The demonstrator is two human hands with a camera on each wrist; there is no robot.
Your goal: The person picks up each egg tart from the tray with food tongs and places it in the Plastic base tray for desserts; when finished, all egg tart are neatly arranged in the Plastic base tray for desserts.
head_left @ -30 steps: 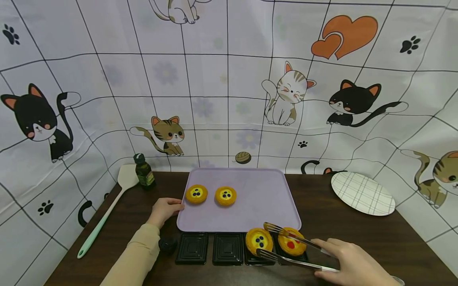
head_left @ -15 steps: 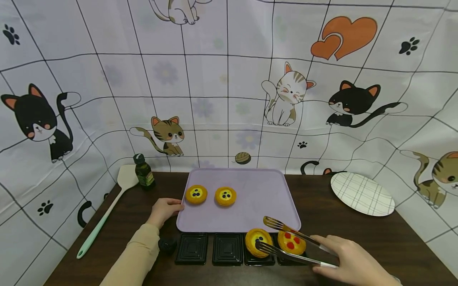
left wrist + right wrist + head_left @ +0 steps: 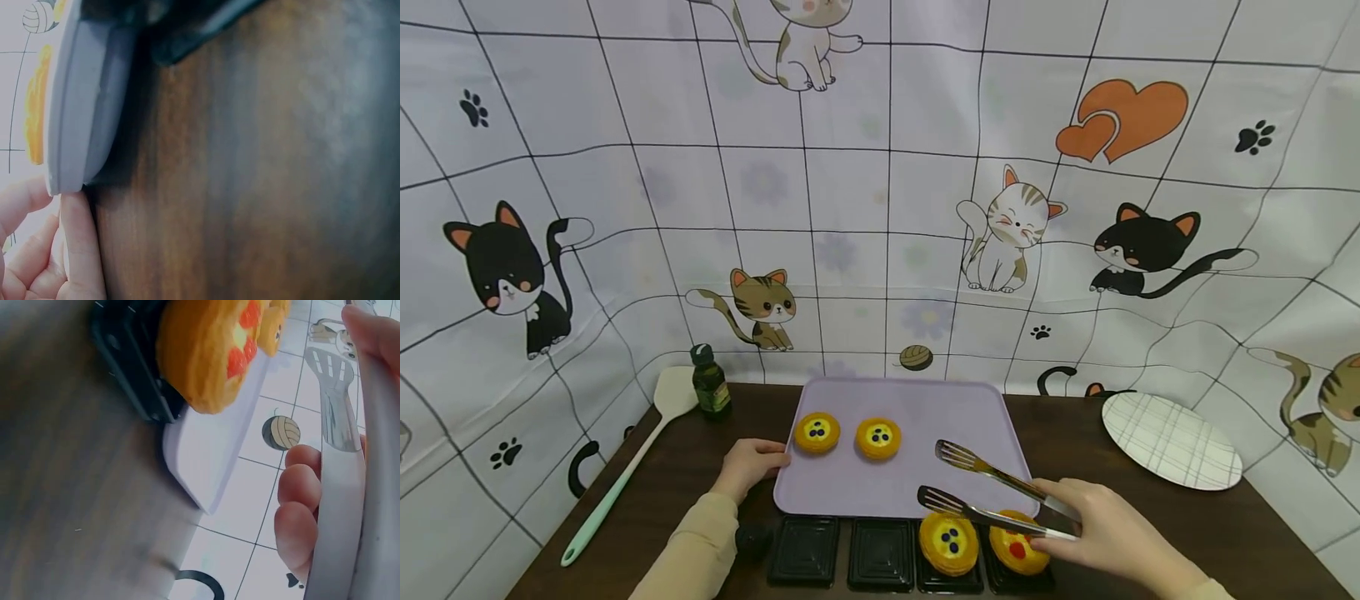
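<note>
My left hand [image 3: 748, 468] holds the left edge of a lilac tray [image 3: 835, 493]; in the left wrist view the thumb and fingers [image 3: 80, 244] pinch its rim. Two yellow egg tarts, one [image 3: 817, 432] at the left and one [image 3: 878, 438] beside it, lie on the tray with dark blue dots on top. My right hand [image 3: 1097, 521] grips metal tongs [image 3: 1000, 474], their slotted ends spread apart over the tray's right part, nothing between them. Below them, a blue-dotted tart [image 3: 949, 546] and a red-dotted tart [image 3: 1021, 557] sit in black square moulds, the latter partly hidden by the tongs.
Two black moulds, one [image 3: 805, 552] at the left and another [image 3: 881, 556] beside it, hold nothing. A spatula [image 3: 625, 475] and a dark green bottle [image 3: 711, 387] lie and stand at left. A checked oval plate [image 3: 1172, 440] leans at back right against the cat-patterned wall sheet.
My right hand has moved the tongs away from above the moulds, forward and left over the tray. The head view has tilted up slightly. My left hand stays on the tray.
</note>
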